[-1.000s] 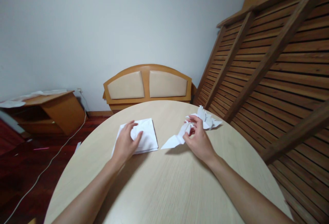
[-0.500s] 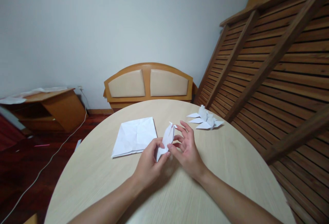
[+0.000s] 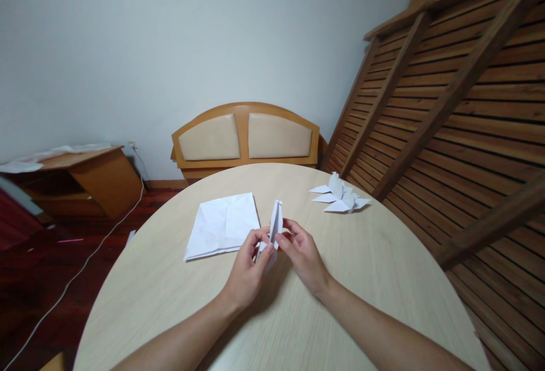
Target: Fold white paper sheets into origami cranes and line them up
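Note:
A narrow folded white paper piece (image 3: pixel 276 225) stands upright above the middle of the round table (image 3: pixel 383 280). My left hand (image 3: pixel 248 269) pinches its lower left side with thumb and fingers closed. My right hand (image 3: pixel 301 253) pinches it from the right, fingers curled. Just left of the hands, a stack of creased white paper sheets (image 3: pixel 222 232) lies flat on the table.
Several folded white paper figures (image 3: pixel 340 197) sit at the table's far right edge. A padded wooden chair back (image 3: pixel 244 139) stands behind the table. A slatted wooden frame (image 3: pixel 447 115) leans at the right. A low wooden cabinet (image 3: pixel 80 180) and a white cable (image 3: pixel 76 274) are at the left.
My left hand left the paper stack and joined the right hand. The folded piece came from the right of the table to the middle and now stands upright between both hands.

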Demonstrator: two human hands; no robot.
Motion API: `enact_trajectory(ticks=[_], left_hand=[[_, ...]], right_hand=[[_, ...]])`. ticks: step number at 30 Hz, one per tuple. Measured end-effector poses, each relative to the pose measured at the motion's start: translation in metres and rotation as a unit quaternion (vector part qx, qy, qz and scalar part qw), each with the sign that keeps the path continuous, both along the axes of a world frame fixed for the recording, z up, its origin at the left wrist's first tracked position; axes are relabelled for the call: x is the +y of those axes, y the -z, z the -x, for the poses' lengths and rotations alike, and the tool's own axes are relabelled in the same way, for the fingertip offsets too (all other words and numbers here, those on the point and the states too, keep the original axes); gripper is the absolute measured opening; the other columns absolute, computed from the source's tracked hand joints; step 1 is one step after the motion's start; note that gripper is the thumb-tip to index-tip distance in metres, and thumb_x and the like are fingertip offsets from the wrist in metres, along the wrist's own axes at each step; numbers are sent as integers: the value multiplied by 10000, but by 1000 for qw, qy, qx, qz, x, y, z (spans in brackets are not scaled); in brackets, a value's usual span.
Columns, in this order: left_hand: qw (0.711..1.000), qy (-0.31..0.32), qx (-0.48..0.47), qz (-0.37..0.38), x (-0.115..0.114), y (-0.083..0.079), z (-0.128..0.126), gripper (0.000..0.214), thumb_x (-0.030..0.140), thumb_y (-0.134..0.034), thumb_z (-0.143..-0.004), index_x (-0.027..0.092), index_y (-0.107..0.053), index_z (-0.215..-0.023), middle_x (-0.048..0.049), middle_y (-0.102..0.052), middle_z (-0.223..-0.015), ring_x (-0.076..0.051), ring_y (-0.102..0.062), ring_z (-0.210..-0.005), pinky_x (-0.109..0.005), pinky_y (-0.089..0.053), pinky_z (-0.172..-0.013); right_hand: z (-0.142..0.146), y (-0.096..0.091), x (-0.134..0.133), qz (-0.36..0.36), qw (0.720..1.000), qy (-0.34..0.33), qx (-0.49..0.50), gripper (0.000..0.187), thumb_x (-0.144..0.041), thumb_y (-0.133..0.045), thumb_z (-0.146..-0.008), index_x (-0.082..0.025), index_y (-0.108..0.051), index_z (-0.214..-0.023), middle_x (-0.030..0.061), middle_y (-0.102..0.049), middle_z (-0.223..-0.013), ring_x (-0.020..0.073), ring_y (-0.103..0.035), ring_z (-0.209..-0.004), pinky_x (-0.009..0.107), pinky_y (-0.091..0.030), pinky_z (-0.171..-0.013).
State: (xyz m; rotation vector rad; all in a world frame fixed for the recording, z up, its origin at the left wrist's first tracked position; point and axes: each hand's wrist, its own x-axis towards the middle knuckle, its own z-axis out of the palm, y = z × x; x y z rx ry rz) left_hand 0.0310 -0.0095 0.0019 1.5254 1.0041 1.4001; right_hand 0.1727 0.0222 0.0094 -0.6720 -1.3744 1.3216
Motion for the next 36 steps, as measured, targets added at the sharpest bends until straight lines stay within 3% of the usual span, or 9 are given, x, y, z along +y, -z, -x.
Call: enact_trajectory(ticks=[3, 10, 17, 26, 31, 36], left_hand=[[999, -10, 34, -5, 1, 1, 2, 199, 405, -520, -969, 206, -523, -956, -68, -646, -1067, -202, -589, -981, -314, -436, -888], [993, -3, 71, -92, 2, 0, 3, 120, 315, -461, -1003, 215, -524, -1027, -107, -561, -1317, -230, -485, -1277, -397, -329, -1100], [983, -31, 122, -134, 4, 2, 7, 96, 268, -507, -977, 202, -515, -908, -120, -556, -1277, -241, -521, -1209, -395, -395, -1021], [990, -57, 105, -75, 5, 3, 7, 144, 321, -482, -990, 204, -517, -914, -119, -547, -1303, -239, -533, -1184, -343, -450, -897], [992, -19, 120, -38, 4, 4, 5, 193, 360, -465, -996, 202, -504, -892, -64, -624, -1016, -186, -576, -926, -302, -439, -817], [990, -31, 123, -60, 3, 1, 4, 212, 344, -413, -1016, 196, -545, -941, -47, -599, -964, -176, -546, -892, -289, -426, -798]], right_hand=[[-2, 1, 4, 11, 1000, -3, 6, 349, -439, -668, -860, -181, -615, -1088, 82, -679, -1057, 183, -655, -897, 324, -545, -812], [0, 9, 1, 1, 999, -34, -10, 383, -390, -736, -825, -225, -636, -1155, 65, -632, -1193, 220, -587, -1129, 332, -509, -924], [-1, 4, -2, -4, 999, -47, 13, 277, -392, -658, -894, -188, -689, -1078, 61, -717, -1027, 204, -656, -951, 351, -498, -917], [2, 3, -1, -21, 997, 67, 25, 221, -397, -710, -831, -182, -663, -843, 66, -704, -969, 192, -663, -877, 303, -544, -788], [2, 5, 2, -48, 993, 104, 19, 188, -367, -706, -827, -187, -667, -860, 56, -685, -914, 184, -658, -846, 285, -547, -738], [1, 5, 3, -71, 989, 124, 33, 177, -359, -695, -837, -197, -630, -869, 36, -659, -854, 168, -635, -807, 276, -528, -729]])
